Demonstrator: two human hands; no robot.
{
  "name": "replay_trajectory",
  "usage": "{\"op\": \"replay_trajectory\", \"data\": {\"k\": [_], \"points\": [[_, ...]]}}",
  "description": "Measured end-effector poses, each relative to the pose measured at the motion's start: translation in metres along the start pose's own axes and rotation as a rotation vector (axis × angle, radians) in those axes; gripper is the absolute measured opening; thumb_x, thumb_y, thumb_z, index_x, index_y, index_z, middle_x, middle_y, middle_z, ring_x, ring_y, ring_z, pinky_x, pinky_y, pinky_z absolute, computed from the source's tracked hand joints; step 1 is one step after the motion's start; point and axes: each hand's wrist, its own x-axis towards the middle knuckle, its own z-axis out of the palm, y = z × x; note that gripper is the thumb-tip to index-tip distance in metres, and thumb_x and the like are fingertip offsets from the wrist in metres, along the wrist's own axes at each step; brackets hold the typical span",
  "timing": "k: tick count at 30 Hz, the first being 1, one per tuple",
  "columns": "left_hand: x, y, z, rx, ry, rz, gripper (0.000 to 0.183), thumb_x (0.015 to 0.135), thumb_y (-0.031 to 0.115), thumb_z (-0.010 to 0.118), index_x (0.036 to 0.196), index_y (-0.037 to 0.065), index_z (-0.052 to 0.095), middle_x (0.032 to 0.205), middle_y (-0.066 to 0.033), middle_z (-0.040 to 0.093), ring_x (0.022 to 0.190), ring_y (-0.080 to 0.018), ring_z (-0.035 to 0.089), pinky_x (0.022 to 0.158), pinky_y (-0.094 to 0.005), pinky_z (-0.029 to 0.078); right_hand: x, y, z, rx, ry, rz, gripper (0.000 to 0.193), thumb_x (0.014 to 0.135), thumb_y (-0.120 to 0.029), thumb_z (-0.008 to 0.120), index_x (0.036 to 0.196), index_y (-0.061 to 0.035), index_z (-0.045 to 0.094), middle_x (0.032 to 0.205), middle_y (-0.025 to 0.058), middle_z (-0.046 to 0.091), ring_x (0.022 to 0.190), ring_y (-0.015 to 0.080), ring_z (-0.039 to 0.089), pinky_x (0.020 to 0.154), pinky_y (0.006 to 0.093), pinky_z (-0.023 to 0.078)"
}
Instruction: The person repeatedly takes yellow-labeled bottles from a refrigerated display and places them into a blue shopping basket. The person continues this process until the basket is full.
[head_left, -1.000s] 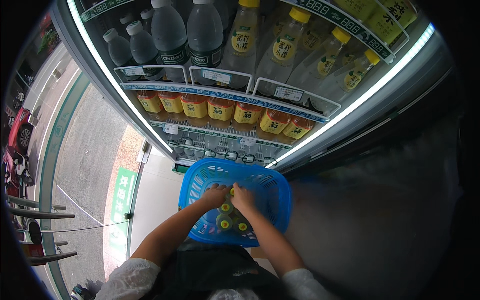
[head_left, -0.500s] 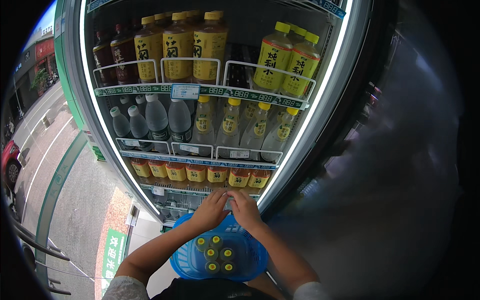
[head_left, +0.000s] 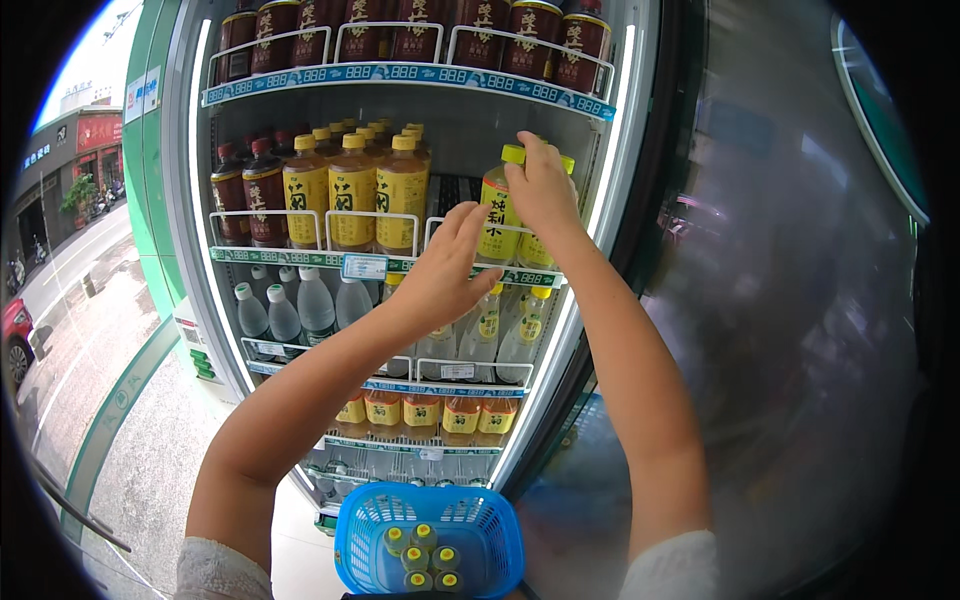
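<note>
My right hand [head_left: 545, 192] is raised in front of the yellow-green bottles at the right end of a fridge shelf. Its thumb and fingers are apart beside the light green cap of one bottle [head_left: 495, 210], and whether they touch it I cannot tell. A second such bottle is mostly behind this hand. Lower and to the left, my left hand [head_left: 450, 265] is open in front of the shelf's wire guard, fingers stretched out, holding nothing. Below my arms is a blue plastic basket [head_left: 350, 510] with several yellow-capped bottles [head_left: 424, 536] standing inside.
Yellow-labelled tea bottles [head_left: 352, 195] and dark red ones [head_left: 264, 195] share that shelf. White wire guards and a price-strip edge [head_left: 300, 257] run along its front. Clear bottles [head_left: 316, 305] stand below. The fridge's lit frame [head_left: 618, 150] borders the right side.
Both hands have come apart and risen from above the basket to the shelf with the yellow-green bottles. The view has tilted up, bringing a higher shelf of dark bottles into sight.
</note>
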Motion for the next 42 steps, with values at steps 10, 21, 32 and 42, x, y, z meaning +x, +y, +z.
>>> {"op": "replay_trajectory", "data": {"k": [10,21,32,42], "points": [[0.049,-0.005,-0.001,-0.097,0.031,-0.185,0.085,0.084,0.023,0.074,0.148,-0.005,0.026,0.146,-0.0273,0.035,0.136,-0.0412,0.040,0.111,-0.0404,0.037,0.033,0.000,0.010,0.044,-0.046,0.250,0.042,0.087,-0.025,0.071,0.120,-0.0007,0.063,0.110,0.0196,0.071,0.103,0.0357,0.068,0.091,0.0429,0.053],[0.053,0.021,-0.020,-0.175,0.288,0.024,0.083,0.072,0.029,0.088,0.136,0.001,0.043,0.119,-0.0206,0.062,0.111,-0.0365,0.063,0.093,-0.0409,0.050,-0.031,-0.065,-0.059,0.490,0.317,-0.075,0.030,0.094,-0.024,0.069,0.116,-0.0039,0.067,0.103,0.0109,0.073,0.094,0.0258,0.070,0.082,0.0347,0.057],[-0.160,0.043,0.033,-0.512,-0.056,-0.441,0.086,0.066,0.025,0.091,0.136,0.006,0.045,0.119,-0.0187,0.064,0.109,-0.0362,0.064,0.091,-0.0413,0.052,-0.225,-0.054,-0.057,0.546,-0.327,0.242,0.042,0.085,-0.020,0.080,0.119,0.0004,0.065,0.095,0.0105,0.069,0.063,0.0128,0.062,0.056,0.0250,0.051],[-0.338,0.018,0.149,-0.624,-0.565,-0.848,0.087,0.074,0.025,0.087,0.143,0.005,0.038,0.136,-0.0217,0.054,0.123,-0.0403,0.056,0.100,-0.0425,0.049,-0.420,-0.006,0.018,0.228,-0.776,0.543,0.036,0.083,-0.029,0.078,0.102,-0.0044,0.060,0.078,0.0152,0.069,0.072,0.0327,0.070,0.062,0.0414,0.054]]}}
